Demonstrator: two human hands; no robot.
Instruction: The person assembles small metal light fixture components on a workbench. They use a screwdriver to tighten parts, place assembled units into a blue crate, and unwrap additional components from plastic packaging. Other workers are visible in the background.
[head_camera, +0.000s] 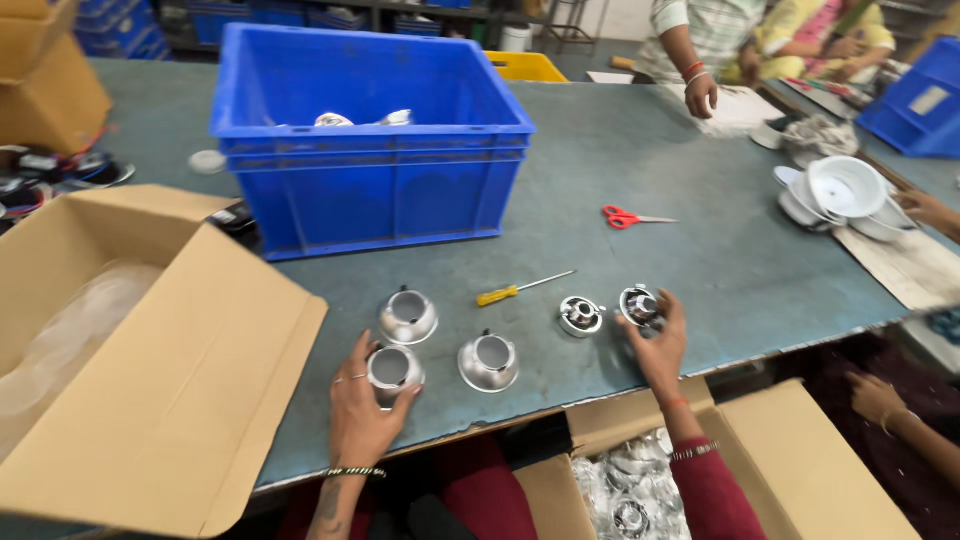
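On grey-green table (640, 150), beside blue crate (370, 190) and open cardboard box (170, 400): four shiny metal reflector cups near front edge. Left hand (362, 412) curled round one cup (392, 368), gripping its side; right hand (660, 345) closed on another cup (640, 306). Two cups (408, 316) (489, 361) upright between, one more cup (581, 316) just beside right hand. Best held by rims, kept level, fingers off polished insides. Yellow screwdriver (510, 292), red scissors (625, 217) beyond.

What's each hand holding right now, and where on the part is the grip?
Left hand grips a shiny silver metal cup-shaped reflector around its flared side, resting on the grey table. Right hand grips a similar silver reflector by its rim, fingers over the top.
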